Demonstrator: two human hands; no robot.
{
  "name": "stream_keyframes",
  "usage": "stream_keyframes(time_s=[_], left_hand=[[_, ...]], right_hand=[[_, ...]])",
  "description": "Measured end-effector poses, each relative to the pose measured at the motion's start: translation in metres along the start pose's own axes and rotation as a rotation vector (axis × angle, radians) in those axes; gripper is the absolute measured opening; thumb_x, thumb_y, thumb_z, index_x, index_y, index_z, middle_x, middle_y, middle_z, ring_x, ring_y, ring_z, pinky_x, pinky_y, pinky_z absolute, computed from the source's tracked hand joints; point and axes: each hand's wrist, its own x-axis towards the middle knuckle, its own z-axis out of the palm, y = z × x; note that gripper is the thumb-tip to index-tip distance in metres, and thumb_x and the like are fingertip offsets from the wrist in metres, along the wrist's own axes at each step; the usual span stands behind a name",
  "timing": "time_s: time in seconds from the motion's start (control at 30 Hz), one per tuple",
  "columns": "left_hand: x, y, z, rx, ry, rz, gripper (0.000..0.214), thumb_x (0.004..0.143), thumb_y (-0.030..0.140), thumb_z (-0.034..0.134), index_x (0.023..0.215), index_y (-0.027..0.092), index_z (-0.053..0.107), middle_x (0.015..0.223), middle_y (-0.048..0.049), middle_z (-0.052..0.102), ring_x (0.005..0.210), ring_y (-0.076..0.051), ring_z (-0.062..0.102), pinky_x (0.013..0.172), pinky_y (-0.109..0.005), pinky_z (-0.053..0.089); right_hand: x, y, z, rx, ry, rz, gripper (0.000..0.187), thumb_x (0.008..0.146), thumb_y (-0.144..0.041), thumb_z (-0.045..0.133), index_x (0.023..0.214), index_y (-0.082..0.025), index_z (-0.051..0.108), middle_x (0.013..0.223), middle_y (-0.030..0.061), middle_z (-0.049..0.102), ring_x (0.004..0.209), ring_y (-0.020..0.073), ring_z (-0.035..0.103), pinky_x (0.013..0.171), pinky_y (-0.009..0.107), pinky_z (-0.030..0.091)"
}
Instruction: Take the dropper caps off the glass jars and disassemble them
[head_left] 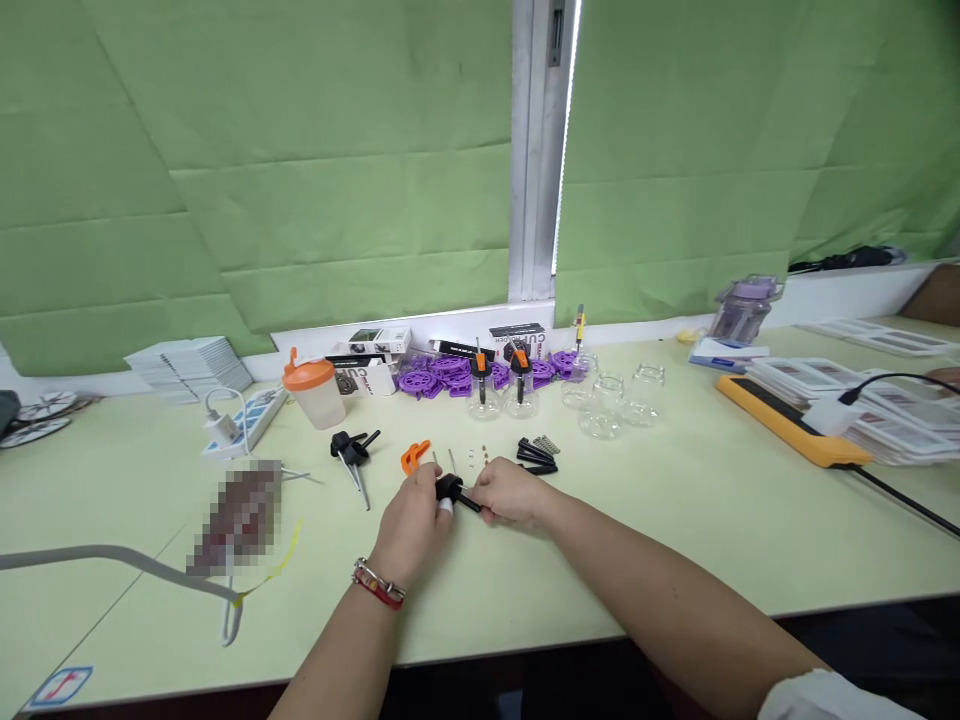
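Both hands pinched one small black part (452, 489) btwn them, low over the surface (675, 540), near its front-middle. Left hand (411, 522) had its grip narrowed on the part's rounded end, a fingertip pressed vs. it; right hand (510, 492) had a closed grip on the thin black stem sticking out toward it. Part hovered just above or touching the surface, couldn't tell which.

Judgement on doing it well: it looked like a fit-together of two small pieces, so the left should've held the body steady while the right fed the stem straight along its axis, no twisting off-line. Wrists resting on the surface would've helped. Loose bits lay just beyond the fingers: an orange clip (414, 456), thin pins (451, 460), tiny springs/screws (478, 455), a stack of black pieces (536, 456). A careless sweep could've scattered them.

Another black assembly (352, 452) lay left of those. Further back: glass cups (619, 400), two w/ orange-black tops (499, 385), purple plastic parts (442, 378), an orange-lidded container (313, 390).

Writing: boxes (375, 372) at the wall showed big letters, "CU…" readable, rest cut off or too small. A sticker (64, 685) at the surface's near-left corner bore a red mark, not legible. A blurred patch (240, 515) hid an item left of the hands.
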Motion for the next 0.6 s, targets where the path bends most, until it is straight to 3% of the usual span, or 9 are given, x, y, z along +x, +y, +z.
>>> stream_keyframes(time_s=[0.13, 0.27, 0.43, 0.6], left_hand=[[0.003, -0.005, 0.003, -0.084, -0.011, -0.007, 0.036, 0.078, 0.015, 0.048, 0.113, 0.019, 0.042, 0.1, -0.0095, 0.061, 0.084, -0.022, 0.062, 0.068, -0.032, 0.045], [0.008, -0.015, 0.005, -0.269, -0.017, 0.107, 0.043, 0.072, 0.008, 0.048, 0.112, 0.02, 0.041, 0.103, -0.0073, 0.06, 0.086, -0.02, 0.061, 0.076, -0.034, 0.046], [0.009, -0.017, 0.005, -0.434, 0.003, 0.217, 0.048, 0.066, 0.003, 0.045, 0.11, 0.022, 0.042, 0.106, -0.006, 0.059, 0.095, -0.02, 0.059, 0.084, -0.036, 0.046], [0.006, -0.014, 0.002, -0.602, -0.021, 0.283, 0.051, 0.064, 0.001, 0.043, 0.111, 0.022, 0.042, 0.103, -0.0051, 0.06, 0.102, -0.018, 0.057, 0.091, -0.037, 0.044]], right_hand=[[0.001, 0.006, 0.001, 0.019, -0.018, -0.104, 0.03, 0.081, -0.024, 0.057, 0.053, -0.015, 0.053, 0.041, -0.0037, 0.05, 0.037, 0.0053, 0.038, 0.042, 0.02, 0.029], [0.003, 0.01, -0.002, 0.054, -0.05, -0.164, 0.03, 0.076, -0.032, 0.067, 0.056, -0.015, 0.053, 0.041, -0.0059, 0.047, 0.037, 0.0048, 0.035, 0.04, 0.02, 0.025], [0.004, -0.001, -0.003, 0.326, -0.067, -0.109, 0.032, 0.077, -0.045, 0.065, 0.068, -0.017, 0.052, 0.044, -0.0078, 0.043, 0.035, 0.0046, 0.032, 0.037, 0.02, 0.019], [0.016, -0.013, -0.003, 0.437, -0.022, 0.047, 0.026, 0.075, -0.032, 0.067, 0.065, -0.018, 0.048, 0.042, -0.0093, 0.036, 0.033, 0.0035, 0.023, 0.037, 0.02, 0.012]])
